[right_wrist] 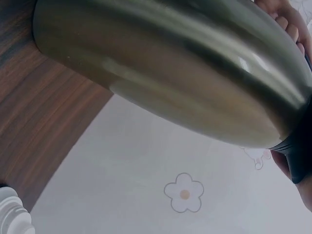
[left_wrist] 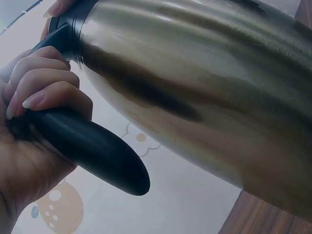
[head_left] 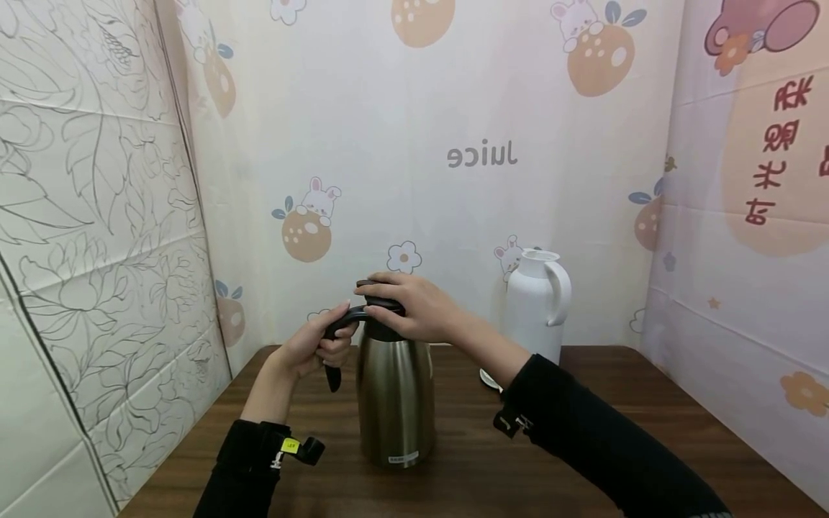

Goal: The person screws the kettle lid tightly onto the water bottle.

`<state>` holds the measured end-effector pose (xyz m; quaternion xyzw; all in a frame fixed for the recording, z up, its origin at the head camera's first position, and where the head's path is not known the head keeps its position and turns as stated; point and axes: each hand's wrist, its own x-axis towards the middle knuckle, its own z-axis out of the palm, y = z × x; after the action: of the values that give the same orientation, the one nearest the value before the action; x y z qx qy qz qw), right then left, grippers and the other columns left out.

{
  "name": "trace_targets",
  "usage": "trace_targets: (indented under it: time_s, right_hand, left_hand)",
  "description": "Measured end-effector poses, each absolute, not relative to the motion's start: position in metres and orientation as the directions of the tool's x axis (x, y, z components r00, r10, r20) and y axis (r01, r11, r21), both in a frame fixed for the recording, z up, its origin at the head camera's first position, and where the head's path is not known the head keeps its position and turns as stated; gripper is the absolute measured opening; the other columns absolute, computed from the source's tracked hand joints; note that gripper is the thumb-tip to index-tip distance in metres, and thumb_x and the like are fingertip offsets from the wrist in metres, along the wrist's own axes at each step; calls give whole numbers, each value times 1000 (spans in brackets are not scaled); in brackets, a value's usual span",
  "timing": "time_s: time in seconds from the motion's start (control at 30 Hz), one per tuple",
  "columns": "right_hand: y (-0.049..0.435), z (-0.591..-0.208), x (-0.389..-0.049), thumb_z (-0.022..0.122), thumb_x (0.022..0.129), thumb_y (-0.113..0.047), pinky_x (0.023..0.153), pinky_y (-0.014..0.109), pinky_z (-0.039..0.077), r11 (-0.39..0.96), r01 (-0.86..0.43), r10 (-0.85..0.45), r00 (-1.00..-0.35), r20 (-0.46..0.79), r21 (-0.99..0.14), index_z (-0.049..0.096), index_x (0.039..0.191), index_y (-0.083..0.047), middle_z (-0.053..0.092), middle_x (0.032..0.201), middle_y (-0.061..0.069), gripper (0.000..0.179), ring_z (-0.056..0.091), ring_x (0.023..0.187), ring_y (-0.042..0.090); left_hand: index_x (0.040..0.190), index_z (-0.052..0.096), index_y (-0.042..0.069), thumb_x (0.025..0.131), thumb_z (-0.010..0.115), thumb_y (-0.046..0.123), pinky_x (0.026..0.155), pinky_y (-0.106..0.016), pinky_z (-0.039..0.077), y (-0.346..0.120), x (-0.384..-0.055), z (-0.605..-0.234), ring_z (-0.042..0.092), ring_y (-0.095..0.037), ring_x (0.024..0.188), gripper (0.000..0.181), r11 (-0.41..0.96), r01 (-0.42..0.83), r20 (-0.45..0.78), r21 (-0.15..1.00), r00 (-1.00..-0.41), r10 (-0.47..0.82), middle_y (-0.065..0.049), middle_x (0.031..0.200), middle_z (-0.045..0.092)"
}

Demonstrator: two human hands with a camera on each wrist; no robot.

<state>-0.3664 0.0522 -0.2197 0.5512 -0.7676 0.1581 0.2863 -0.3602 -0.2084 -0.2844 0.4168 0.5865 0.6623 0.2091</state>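
Sleeves (head_left: pixel 596 432) flank the jug (head_left: pixel 396 403); left hand (head_left: pixel 309 345) clamps fingers round the handle (left_wrist: pixel 102 153), apparently for steadiness while right hand (head_left: pixel 417 306) grips the lid (head_left: pixel 383 303) between its fingers.

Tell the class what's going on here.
A person's left hand grips the black handle of a metal jug standing on a wooden table. Their right hand holds the black lid from above; whether the lid is loose cannot be seen. A white jug stands behind, to the right.

A table (head_left: pixel 453 493) (dark, wood-grained) bears a gold-toned jug (head_left: pixel 396 403), a white jug (head_left: pixel 532 309) and a small white piece (head_left: pixel 489 380).
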Motion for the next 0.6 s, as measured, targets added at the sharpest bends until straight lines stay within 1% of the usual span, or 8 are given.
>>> trace_targets:
  time_s: [0.1, 0.27, 0.43, 0.5, 0.6]
  right_hand:
    - [53, -218, -368, 59, 109, -34, 98, 40, 55, 334, -942, -764, -246, 596, 40, 67, 143, -19, 62, 143, 8, 38, 66, 121, 22]
    - [52, -218, -367, 53, 112, -35, 100, 41, 55, 349, -936, -761, -263, 593, 33, 66, 144, -21, 62, 142, 8, 37, 64, 124, 22]
    - [50, -218, -364, 52, 112, -33, 103, 42, 54, 386, -921, -748, -286, 599, 43, 67, 143, -20, 63, 140, 8, 37, 63, 126, 23]
    - [48, -218, -360, 52, 112, -33, 104, 43, 53, 420, -907, -740, -313, 596, 45, 67, 143, -19, 63, 141, 9, 37, 62, 128, 24]
    - [45, -219, -354, 51, 113, -34, 104, 44, 53, 488, -872, -714, -372, 593, 41, 67, 143, -19, 63, 141, 9, 38, 62, 128, 26]
  left_hand:
    - [84, 42, 16, 118, 18, 43, 47, -32, 10, -209, -360, -284, 17, -9, 44, 50, -233, 206, 309, 950, -553, 774, 13, 55, 33]
    - [83, 42, 16, 118, 21, 45, 48, -32, 10, -209, -360, -283, 17, -10, 44, 50, -229, 202, 304, 952, -564, 767, 13, 55, 34]
    - [83, 42, 16, 118, 21, 45, 49, -33, 10, -208, -360, -283, 17, -11, 45, 50, -225, 204, 303, 953, -574, 761, 12, 55, 33]
    - [83, 42, 15, 118, 21, 44, 49, -33, 11, -208, -359, -283, 18, -11, 45, 50, -221, 205, 300, 954, -579, 758, 12, 55, 33]
    - [82, 42, 15, 118, 21, 45, 49, -33, 11, -208, -359, -283, 18, -11, 45, 51, -212, 207, 295, 955, -589, 752, 13, 55, 34]
